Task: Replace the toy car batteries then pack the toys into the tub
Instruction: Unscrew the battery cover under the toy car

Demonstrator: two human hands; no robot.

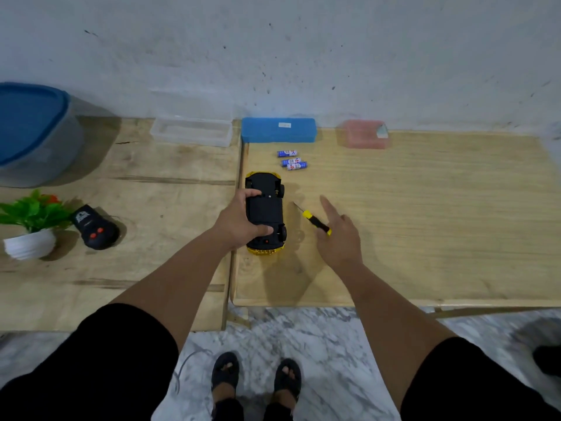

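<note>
A yellow toy car (267,208) lies upside down on the right-hand table, black underside up. My left hand (239,221) grips it from the left, fingers curled over the chassis. A yellow-and-black screwdriver (314,221) lies on the table just right of the car. My right hand (340,238) hovers over the screwdriver's handle end with the index finger straight, holding nothing. Three blue batteries (292,161) lie beyond the car. The grey tub with a blue lid (33,132) stands at the far left. A black remote control (95,227) lies on the left table.
Along the wall stand a clear plastic box (191,132), a blue box (279,130) and a pink box (364,134). A small potted plant in a white pot (30,226) sits beside the remote. A seam runs between the two wooden tables (425,223). My feet stand on marble floor.
</note>
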